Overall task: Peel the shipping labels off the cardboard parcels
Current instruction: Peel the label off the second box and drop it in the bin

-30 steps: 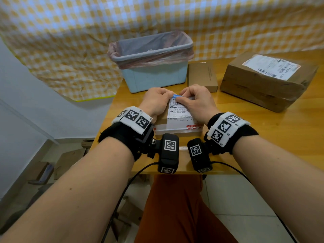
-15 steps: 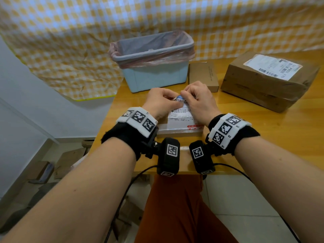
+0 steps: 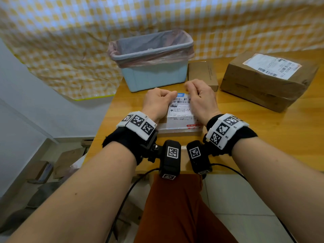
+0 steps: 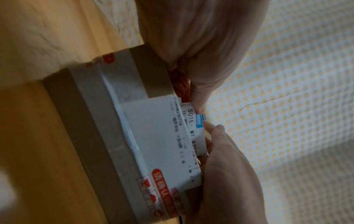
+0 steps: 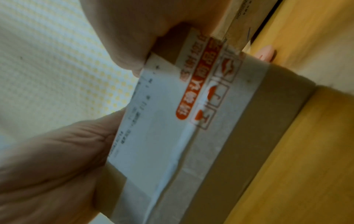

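A small flat cardboard parcel point(image 3: 178, 133) lies near the table's front edge, with a white shipping label point(image 3: 180, 111) across its top. My left hand point(image 3: 168, 98) has its palm on the parcel's left side, and its curled fingers pinch the label's far left corner by the blue strip point(image 4: 199, 119). My right hand point(image 3: 192, 92) grips the parcel's far right end, thumb on top at the label's edge point(image 5: 134, 68) and one fingertip point(image 5: 266, 53) down the side. In the left wrist view the label's far edge point(image 4: 191, 121) looks slightly lifted.
A pale blue bin point(image 3: 154, 76) lined with a pink bag stands just behind the parcel. Right of it lie a small brown box point(image 3: 203, 74) and a large parcel point(image 3: 263, 88) with its own white label point(image 3: 270, 65). The wooden table point(image 3: 263, 137) ends just left of my hands.
My hands have drawn a little apart at the label's far end, uncovering its blue strip and top line of print. The parcel has stayed put.
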